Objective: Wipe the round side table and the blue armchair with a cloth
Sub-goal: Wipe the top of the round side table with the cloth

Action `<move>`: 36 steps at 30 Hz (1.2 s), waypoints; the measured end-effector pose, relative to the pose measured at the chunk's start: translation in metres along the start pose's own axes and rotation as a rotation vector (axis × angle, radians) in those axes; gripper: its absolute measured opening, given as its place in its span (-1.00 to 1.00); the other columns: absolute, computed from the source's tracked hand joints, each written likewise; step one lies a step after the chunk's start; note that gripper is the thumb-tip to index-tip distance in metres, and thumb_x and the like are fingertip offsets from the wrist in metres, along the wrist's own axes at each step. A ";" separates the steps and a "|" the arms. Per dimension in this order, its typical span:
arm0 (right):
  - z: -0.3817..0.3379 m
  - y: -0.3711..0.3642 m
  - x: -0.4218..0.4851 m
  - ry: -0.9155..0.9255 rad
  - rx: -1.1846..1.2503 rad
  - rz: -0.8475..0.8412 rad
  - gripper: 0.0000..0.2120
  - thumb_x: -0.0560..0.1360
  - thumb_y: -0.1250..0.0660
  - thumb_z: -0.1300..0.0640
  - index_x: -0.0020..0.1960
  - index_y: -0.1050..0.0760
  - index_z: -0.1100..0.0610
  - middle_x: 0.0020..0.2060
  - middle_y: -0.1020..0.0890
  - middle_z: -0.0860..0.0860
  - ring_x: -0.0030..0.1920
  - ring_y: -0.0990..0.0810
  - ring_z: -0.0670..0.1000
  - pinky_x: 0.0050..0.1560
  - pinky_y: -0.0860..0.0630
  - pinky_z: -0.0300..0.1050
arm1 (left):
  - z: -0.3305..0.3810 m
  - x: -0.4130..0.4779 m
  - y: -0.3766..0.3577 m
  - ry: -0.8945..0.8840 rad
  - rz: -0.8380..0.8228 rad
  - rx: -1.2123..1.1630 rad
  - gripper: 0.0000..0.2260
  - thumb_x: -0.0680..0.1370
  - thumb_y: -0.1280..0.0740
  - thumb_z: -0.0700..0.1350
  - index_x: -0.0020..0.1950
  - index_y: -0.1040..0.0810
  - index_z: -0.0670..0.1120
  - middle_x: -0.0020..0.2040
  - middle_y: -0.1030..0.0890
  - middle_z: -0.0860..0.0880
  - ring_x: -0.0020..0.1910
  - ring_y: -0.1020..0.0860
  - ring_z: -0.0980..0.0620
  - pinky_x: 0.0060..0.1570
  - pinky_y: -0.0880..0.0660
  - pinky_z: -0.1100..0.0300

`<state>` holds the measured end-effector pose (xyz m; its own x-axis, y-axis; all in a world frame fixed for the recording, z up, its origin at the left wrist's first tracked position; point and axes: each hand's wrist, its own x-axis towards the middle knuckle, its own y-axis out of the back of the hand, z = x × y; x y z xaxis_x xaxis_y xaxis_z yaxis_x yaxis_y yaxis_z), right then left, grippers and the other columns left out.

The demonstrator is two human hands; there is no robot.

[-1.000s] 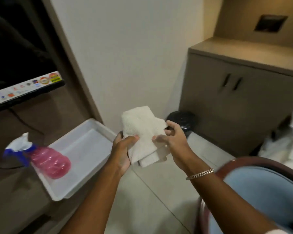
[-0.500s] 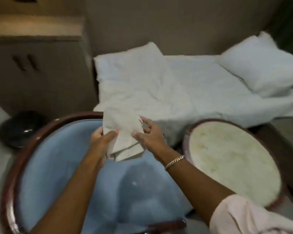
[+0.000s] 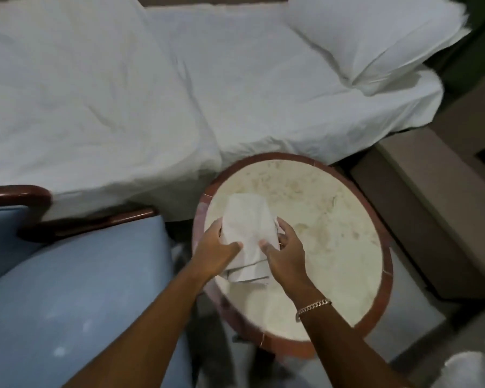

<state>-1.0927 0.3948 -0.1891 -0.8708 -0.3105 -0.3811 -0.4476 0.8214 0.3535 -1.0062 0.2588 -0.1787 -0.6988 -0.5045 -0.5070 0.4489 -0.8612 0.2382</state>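
Far out to the left of both hands there's the blue armchair (image 3: 76, 298), pale blue seat with a dark glossy wooden arm rail curving round the top of it. It sits just beside the table, not quite touching as far as I can see.

The left hand (image 3: 216, 252) comes in next, curled round the left edge of a folded white cloth (image 3: 248, 236), thumb laid across the front of it, fingers tucked behind. The right hand (image 3: 284, 253) mirrors it on the other edge, thumb on top, fingers wrapped under, a chain bracelet (image 3: 314, 305) on that wrist. So both hands are closed on the cloth, holding it between them over the near-left part of the round side table (image 3: 333, 219). Can't tell if the cloth actually touches the top or hangs just above it.

The table has a mottled cream top and a reddish-brown rim. Beyond the hands there's a bed (image 3: 151, 93) with white sheets, with a pillow (image 3: 370, 37) up and to the right.
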 end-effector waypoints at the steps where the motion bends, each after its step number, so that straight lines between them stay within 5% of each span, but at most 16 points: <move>1: 0.013 0.010 0.029 0.004 -0.018 -0.008 -0.40 0.45 -0.44 0.22 0.43 -0.36 -0.02 0.23 -0.59 0.05 0.11 -0.57 -0.02 0.17 -0.56 -0.09 | 0.000 0.022 -0.021 0.002 0.024 0.009 -0.47 0.49 -0.43 -0.21 0.45 -0.41 -0.12 0.28 -0.60 -0.09 0.26 -0.57 -0.11 0.31 -0.52 -0.06; 4: 0.050 0.032 0.108 -0.004 -0.092 -0.026 -0.34 0.43 -0.46 0.22 0.47 -0.32 0.04 0.33 -0.53 0.09 0.24 -0.54 0.05 0.30 -0.49 -0.01 | -0.014 0.090 -0.063 0.042 0.036 -0.131 -0.41 0.47 -0.47 -0.30 0.48 -0.41 -0.10 0.33 -0.60 -0.11 0.24 -0.58 -0.06 0.34 -0.51 -0.06; 6: 0.070 0.036 0.149 0.083 -0.241 -0.025 -0.28 0.44 -0.45 0.09 0.52 -0.21 0.00 0.50 -0.30 0.12 0.47 -0.33 0.14 0.46 -0.33 0.09 | -0.037 0.123 -0.078 0.039 0.103 -0.044 -0.38 0.51 -0.47 -0.23 0.53 -0.33 -0.14 0.44 -0.52 -0.17 0.35 -0.52 -0.12 0.44 -0.42 -0.04; 9: 0.089 0.008 0.183 0.409 -0.672 -0.123 -0.29 0.52 -0.17 -0.28 0.57 0.03 -0.15 0.61 0.06 0.08 0.59 0.09 0.20 0.51 -0.01 0.31 | -0.089 0.146 -0.096 -0.167 0.257 0.624 -0.45 0.66 -0.21 -0.03 0.60 -0.19 -0.18 0.62 -0.25 -0.20 0.60 -0.22 -0.21 0.57 -0.14 -0.05; 12: 0.098 -0.018 0.214 0.635 -0.989 -0.051 -0.34 0.53 0.01 -0.34 0.56 0.04 -0.18 0.61 0.00 -0.01 0.59 0.05 0.23 0.42 -0.06 0.50 | -0.123 0.155 -0.111 -0.326 0.367 1.035 -0.42 0.67 -0.04 0.08 0.62 -0.12 -0.19 0.65 -0.12 -0.20 0.65 -0.04 -0.16 0.61 -0.05 -0.14; 17: 0.055 -0.057 0.285 0.485 -0.898 0.089 -0.36 0.49 -0.09 -0.27 0.52 -0.13 -0.12 0.60 -0.10 -0.01 0.57 -0.03 0.24 0.36 -0.16 0.51 | -0.115 0.186 -0.099 -0.249 0.404 1.019 -0.26 0.57 -0.12 0.19 0.63 -0.05 -0.19 0.66 -0.08 -0.20 0.66 -0.01 -0.15 0.61 -0.03 -0.12; 21: 0.047 -0.058 0.313 0.836 -1.024 -0.108 -0.40 0.53 -0.08 -0.24 0.54 -0.06 -0.19 0.59 -0.11 -0.07 0.58 -0.07 0.18 0.41 -0.14 0.45 | -0.110 0.195 -0.086 -0.265 0.339 1.037 -0.24 0.58 -0.03 0.25 0.63 -0.01 -0.21 0.67 -0.02 -0.21 0.66 0.02 -0.17 0.60 -0.04 -0.16; 25: 0.041 -0.036 0.346 0.354 -0.860 0.232 -0.39 0.53 -0.07 -0.25 0.54 -0.06 -0.19 0.59 -0.10 -0.06 0.58 -0.04 0.20 0.44 -0.12 0.42 | -0.109 0.196 -0.085 -0.248 0.327 1.033 -0.23 0.58 0.05 0.28 0.64 -0.02 -0.20 0.67 -0.01 -0.21 0.66 0.03 -0.17 0.59 -0.06 -0.19; 28: 0.044 -0.023 0.342 0.873 -1.009 -0.217 -0.40 0.54 -0.09 -0.26 0.54 -0.10 -0.17 0.59 -0.13 -0.05 0.59 -0.05 0.16 0.44 -0.18 0.32 | -0.110 0.197 -0.085 -0.254 0.319 1.027 -0.23 0.58 0.04 0.28 0.63 -0.03 -0.20 0.67 -0.02 -0.21 0.66 0.03 -0.17 0.59 -0.07 -0.19; 29: 0.043 -0.013 0.347 0.903 -1.011 -0.230 -0.42 0.54 -0.10 -0.24 0.53 -0.14 -0.15 0.58 -0.17 -0.06 0.58 -0.08 0.14 0.43 -0.21 0.30 | -0.110 0.196 -0.084 -0.252 0.319 1.027 -0.23 0.58 0.02 0.28 0.63 -0.03 -0.20 0.67 -0.02 -0.21 0.66 0.03 -0.17 0.59 -0.07 -0.19; 32: 0.043 0.005 0.351 0.320 -0.776 0.198 -0.43 0.55 -0.16 -0.21 0.52 -0.20 -0.11 0.57 -0.21 -0.06 0.57 -0.13 0.12 0.44 -0.24 0.27 | -0.109 0.197 -0.083 -0.257 0.314 1.042 -0.22 0.57 -0.04 0.26 0.63 -0.01 -0.21 0.67 -0.01 -0.22 0.66 0.04 -0.18 0.59 -0.06 -0.20; 33: 0.041 0.000 0.340 0.286 -0.796 0.209 -0.42 0.54 -0.15 -0.22 0.52 -0.19 -0.10 0.57 -0.20 -0.06 0.57 -0.12 0.12 0.44 -0.25 0.26 | -0.108 0.196 -0.083 -0.262 0.312 1.046 -0.22 0.57 -0.06 0.25 0.63 -0.01 -0.21 0.67 -0.01 -0.22 0.66 0.04 -0.18 0.59 -0.06 -0.20; 36: 0.064 0.013 0.312 0.759 -0.944 -0.217 -0.43 0.54 -0.15 -0.24 0.50 -0.23 -0.10 0.56 -0.24 -0.05 0.57 -0.15 0.10 0.42 -0.30 0.23 | -0.108 0.194 -0.081 -0.294 0.305 1.054 -0.22 0.58 -0.04 0.25 0.63 0.00 -0.24 0.66 0.00 -0.25 0.66 0.04 -0.20 0.60 -0.03 -0.20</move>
<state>-1.3574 0.3391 -0.3586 -0.5163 -0.8559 -0.0278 -0.2949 0.1472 0.9441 -1.1180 0.2371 -0.3855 -0.8064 -0.5774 -0.1276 0.0272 -0.2518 0.9674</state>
